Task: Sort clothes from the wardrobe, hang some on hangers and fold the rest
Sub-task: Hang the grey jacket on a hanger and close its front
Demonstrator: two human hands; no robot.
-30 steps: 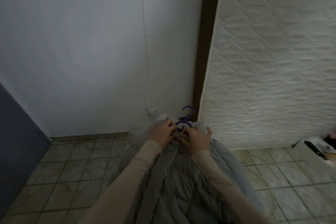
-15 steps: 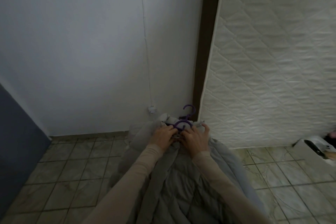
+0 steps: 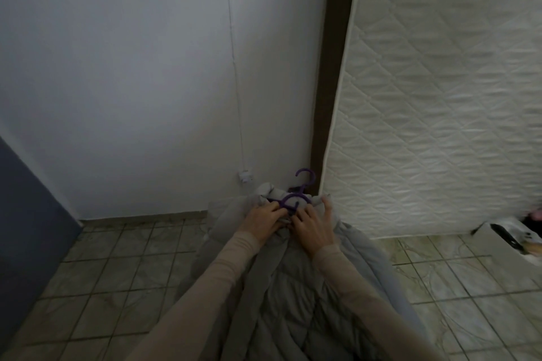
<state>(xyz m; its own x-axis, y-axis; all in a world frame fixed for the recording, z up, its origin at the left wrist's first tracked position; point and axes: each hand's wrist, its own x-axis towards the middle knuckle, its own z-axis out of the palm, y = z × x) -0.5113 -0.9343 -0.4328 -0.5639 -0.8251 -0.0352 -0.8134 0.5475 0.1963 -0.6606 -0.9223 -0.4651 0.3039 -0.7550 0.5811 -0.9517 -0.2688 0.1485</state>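
left hand (image 3: 262,218) gripped the collar of the grey quilted jacket (image 3: 296,296) beside the purple hanger (image 3: 294,198) | right hand (image 3: 312,226) pinched the same collar, thumb raised | jacket draped over the tiled floor (image 3: 111,267), near the wall's foot by an upright mattress (image 3: 440,97)

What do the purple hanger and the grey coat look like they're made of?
Hanger: probably moulded plastic, going by its even purple colour and smooth, rounded hook; the dim light hides any sheen. Coat: looks like matte synthetic fabric with padding inside, since stitched diamond quilting puffs between the seams. The filling itself cannot be seen.
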